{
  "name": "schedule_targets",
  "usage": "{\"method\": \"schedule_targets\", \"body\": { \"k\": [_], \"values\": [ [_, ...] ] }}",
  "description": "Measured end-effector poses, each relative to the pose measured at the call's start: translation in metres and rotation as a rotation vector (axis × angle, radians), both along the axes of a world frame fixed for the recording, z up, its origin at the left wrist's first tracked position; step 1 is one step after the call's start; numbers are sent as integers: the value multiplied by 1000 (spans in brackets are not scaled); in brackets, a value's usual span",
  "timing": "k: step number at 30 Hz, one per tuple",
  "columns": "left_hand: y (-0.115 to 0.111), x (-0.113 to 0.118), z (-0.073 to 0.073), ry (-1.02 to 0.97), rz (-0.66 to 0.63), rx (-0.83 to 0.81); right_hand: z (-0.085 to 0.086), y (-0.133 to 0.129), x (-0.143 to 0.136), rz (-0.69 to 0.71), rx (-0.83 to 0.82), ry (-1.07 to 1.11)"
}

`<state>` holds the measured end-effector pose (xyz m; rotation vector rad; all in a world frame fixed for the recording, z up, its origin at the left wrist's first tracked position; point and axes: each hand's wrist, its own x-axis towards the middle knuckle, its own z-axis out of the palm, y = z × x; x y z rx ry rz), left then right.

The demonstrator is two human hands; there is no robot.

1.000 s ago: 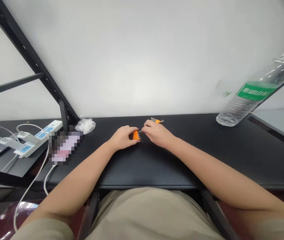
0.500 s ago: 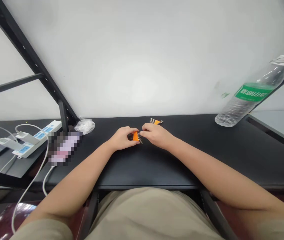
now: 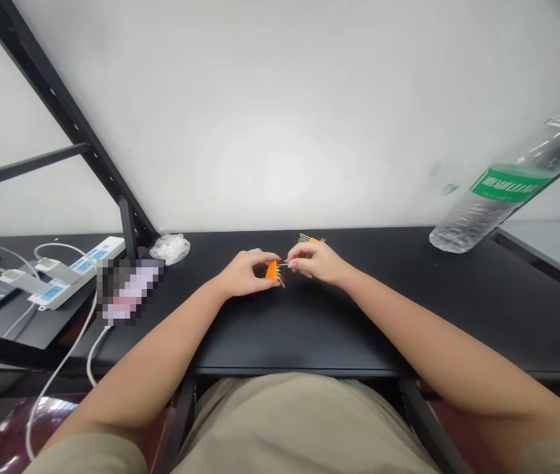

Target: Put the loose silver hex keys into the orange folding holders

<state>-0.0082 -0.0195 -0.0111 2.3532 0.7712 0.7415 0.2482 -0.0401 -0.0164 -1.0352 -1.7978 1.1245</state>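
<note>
My left hand [image 3: 249,274] pinches an orange hex key holder [image 3: 272,270] between thumb and fingers, just above the black table. Several bent metal ends stick out of the holder on its right side. Close by on the right, my right hand [image 3: 316,262] has its thumb and fingertips closed on a thin metal hex key [image 3: 283,264], which points left toward the holder. Whether its tip is still inside the holder is too small to tell. Behind my right hand lies a second orange holder with hex keys [image 3: 314,239], partly hidden by that hand.
A crumpled clear plastic bag [image 3: 170,249] lies at the back left. Left of it are a pixelated phone [image 3: 131,289] on a cable and a white power strip [image 3: 77,272] with chargers. A large plastic bottle [image 3: 494,195] stands at the right, near the black frame.
My right hand has drawn a little to the right, away from the holder, and a thin hex key now shows between its fingertips and the holder. My left hand keeps its grip.
</note>
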Motion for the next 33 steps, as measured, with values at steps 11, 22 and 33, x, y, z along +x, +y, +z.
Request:
{"method": "schedule_targets", "body": {
  "k": [11,22,33],
  "values": [
    [-10,7,8,49,32,132,-17,5,-16,-109,16,3],
    [3,1,-2,128,95,155,-24,26,24,-180,531,-614],
    [3,0,-3,113,63,160,-32,31,29,-150,590,-934]
  ]
}}
